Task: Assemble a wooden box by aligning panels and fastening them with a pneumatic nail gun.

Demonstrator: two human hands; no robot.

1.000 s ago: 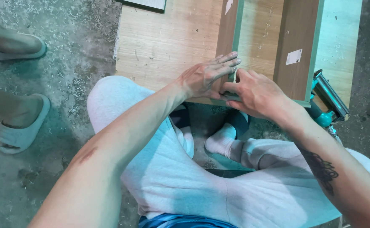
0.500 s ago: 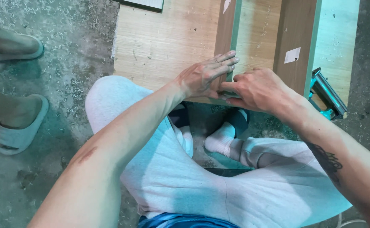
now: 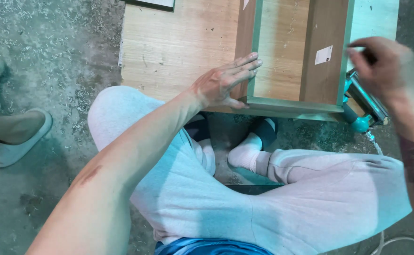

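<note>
Pressing my flat, empty left hand (image 3: 223, 85) on the stiff, heavy frame (image 3: 292, 101), my blurred right hand (image 3: 381, 63) nears the nailer (image 3: 363, 111), grip unclear.

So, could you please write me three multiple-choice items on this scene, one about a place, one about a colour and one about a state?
1. Where does the left hand rest?
A. on the near left corner of the wooden frame
B. on the concrete floor
C. on the sandal

2. What colour is the frame's edging?
A. red
B. green
C. black

3. How is the left hand held?
A. clenched in a fist
B. flat, fingers stretched out
C. pinching a sticker

Answers:
1 A, the palm lies on the frame's corner, fingers across its left side piece.
2 B, a green strip runs along the frame's edges.
3 B, the fingers lie straight and together, while the right hand is raised, blurred, above the nail gun.
</note>
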